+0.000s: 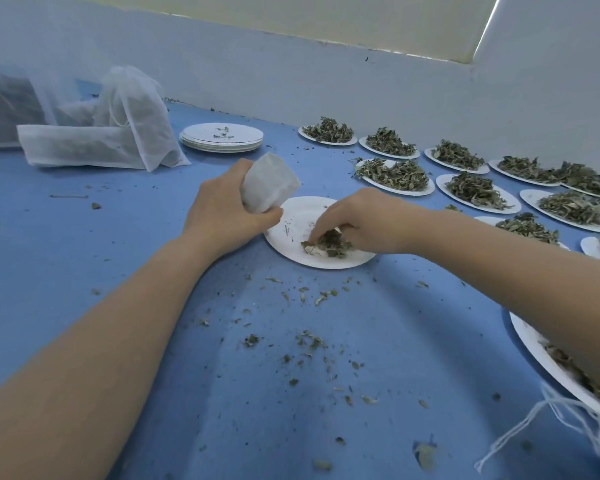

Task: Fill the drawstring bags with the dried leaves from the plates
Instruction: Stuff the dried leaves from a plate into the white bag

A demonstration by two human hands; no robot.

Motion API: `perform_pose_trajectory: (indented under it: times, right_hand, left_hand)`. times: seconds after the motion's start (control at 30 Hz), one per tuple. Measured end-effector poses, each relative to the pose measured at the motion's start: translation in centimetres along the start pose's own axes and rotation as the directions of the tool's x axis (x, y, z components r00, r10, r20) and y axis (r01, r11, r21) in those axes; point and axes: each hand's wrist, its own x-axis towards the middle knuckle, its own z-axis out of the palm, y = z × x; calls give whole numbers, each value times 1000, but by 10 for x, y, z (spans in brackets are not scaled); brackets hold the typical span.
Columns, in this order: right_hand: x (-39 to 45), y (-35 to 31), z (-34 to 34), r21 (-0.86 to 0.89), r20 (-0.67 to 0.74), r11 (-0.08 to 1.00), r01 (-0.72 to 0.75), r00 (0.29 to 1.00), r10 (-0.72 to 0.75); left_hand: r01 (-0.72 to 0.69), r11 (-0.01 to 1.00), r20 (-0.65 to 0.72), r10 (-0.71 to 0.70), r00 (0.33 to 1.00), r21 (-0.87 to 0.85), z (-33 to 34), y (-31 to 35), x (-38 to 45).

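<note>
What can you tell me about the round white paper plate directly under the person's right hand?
The round white paper plate lies flat on the blue table, nearly empty: a small clump of dried green leaves remains near its front edge, with a few crumbs and stems across its middle. The right hand gathers that clump with curled fingers. The left hand, holding a small white mesh bag, is at its left rim.

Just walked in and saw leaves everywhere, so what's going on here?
A person is bagging dried leaves. The left hand holds a small white bag above a nearly empty plate, while the right hand gathers the last leaves. Full plates wait on the right; empty plates are stacked behind.
</note>
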Motion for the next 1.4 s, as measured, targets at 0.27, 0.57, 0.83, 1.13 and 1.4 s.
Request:
perform_pose_trajectory:
  times: [0.27,0.57,0.83,1.13,1.4]
  right_hand:
    - [2,-13,12,48,-18,996,70,997,-69]
    - [5,8,13,59,-93,981,-185,977,190]
    - [1,5,4,144,51,950,-278,961,273]
    - [-6,-10,0,143,13,949,-281,959,282]
    - [-5,-15,8,155,106,936,-316,947,302]
  left_hand:
    - [-6,1000,11,6,1000,21,0,-1,0]
    - [8,1000,8,-8,1000,20,0,-1,0]
    - [19,999,25,-19,999,31,1,-2,1]
    - [14,999,27,-15,1000,43,0,-1,0]
    - [6,998,49,-9,999,67,-2,3,-2]
